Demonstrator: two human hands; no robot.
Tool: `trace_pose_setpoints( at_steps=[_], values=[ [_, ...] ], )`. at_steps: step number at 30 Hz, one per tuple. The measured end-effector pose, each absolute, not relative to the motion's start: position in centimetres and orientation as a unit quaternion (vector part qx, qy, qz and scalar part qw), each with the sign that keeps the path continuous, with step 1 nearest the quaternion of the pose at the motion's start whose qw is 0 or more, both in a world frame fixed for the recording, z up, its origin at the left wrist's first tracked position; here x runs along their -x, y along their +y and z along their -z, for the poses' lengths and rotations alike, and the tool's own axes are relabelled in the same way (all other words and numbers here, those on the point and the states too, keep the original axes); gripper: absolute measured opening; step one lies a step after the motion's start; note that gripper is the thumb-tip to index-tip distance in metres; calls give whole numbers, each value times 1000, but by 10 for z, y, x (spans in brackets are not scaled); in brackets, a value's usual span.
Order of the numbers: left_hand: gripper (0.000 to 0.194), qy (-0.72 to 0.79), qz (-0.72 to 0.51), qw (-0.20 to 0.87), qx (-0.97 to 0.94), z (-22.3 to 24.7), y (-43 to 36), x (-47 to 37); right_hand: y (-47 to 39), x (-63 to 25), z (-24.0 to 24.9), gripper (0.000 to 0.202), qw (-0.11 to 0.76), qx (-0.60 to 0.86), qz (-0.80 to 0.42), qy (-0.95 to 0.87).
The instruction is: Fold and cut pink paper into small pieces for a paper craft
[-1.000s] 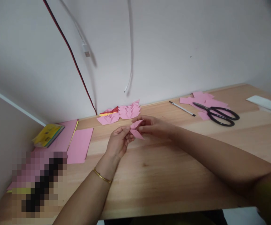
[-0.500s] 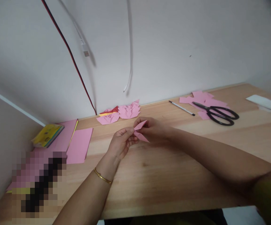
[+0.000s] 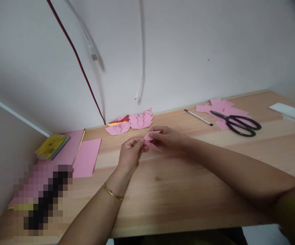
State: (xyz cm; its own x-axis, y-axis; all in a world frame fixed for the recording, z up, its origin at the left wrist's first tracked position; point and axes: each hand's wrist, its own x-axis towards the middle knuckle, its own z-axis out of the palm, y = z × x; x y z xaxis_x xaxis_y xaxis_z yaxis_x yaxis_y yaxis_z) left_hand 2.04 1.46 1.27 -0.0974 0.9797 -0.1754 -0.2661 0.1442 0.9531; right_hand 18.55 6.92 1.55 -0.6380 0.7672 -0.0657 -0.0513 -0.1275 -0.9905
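A small folded piece of pink paper (image 3: 153, 146) is held up between both hands above the wooden table. My left hand (image 3: 133, 149) pinches its left end between thumb and fingers. My right hand (image 3: 162, 136) grips the upper flap, its thumb pressing on the front while the other fingers are partly hidden behind. The lower flap points out to the right under the right thumb. Behind the hands, near the wall, sit folded pink paper pieces (image 3: 140, 120), with a red and yellow folded piece (image 3: 119, 120) among them.
Black-handled scissors (image 3: 239, 125) lie over pink paper scraps (image 3: 235, 110) at right, beside a pen (image 3: 198, 117). White paper (image 3: 289, 111) lies farther right. At left are pink sheets (image 3: 86, 158) and a yellow packet (image 3: 52, 147). Cables (image 3: 76, 56) hang along the wall.
My right thumb has moved left onto the paper's upper flap, which is now partly covered. The left hand has shifted slightly up and left, still pinching the paper.
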Motion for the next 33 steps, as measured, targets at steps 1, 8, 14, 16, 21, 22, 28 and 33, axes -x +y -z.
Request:
trace_pose_setpoints(
  at_steps=[1,8,14,16,21,22,28,33],
  values=[
    [21,500,-543,571,-358,-13,14,-21,69,-186,-16,25,296,320,-662,-610],
    [22,487,-549,604,-312,-16,14,-21,70,-191,-25,18,264,262,-624,-688],
    [23,477,-545,621,-300,-15,15,-19,69,-187,-24,14,266,266,-648,-662],
    [23,478,-542,617,-312,-15,15,-20,67,-187,-22,14,276,273,-652,-651],
    [22,493,-549,586,-333,-14,13,-24,69,-188,-23,18,291,258,-638,-665],
    [22,496,-552,580,-336,-15,13,-24,69,-189,-23,19,288,250,-638,-669],
    [22,506,-544,564,-361,-14,12,-24,66,-187,-24,20,297,335,-584,-677],
    [21,505,-522,578,-373,-12,12,-22,61,-183,-27,15,328,371,-520,-696]
  ],
)
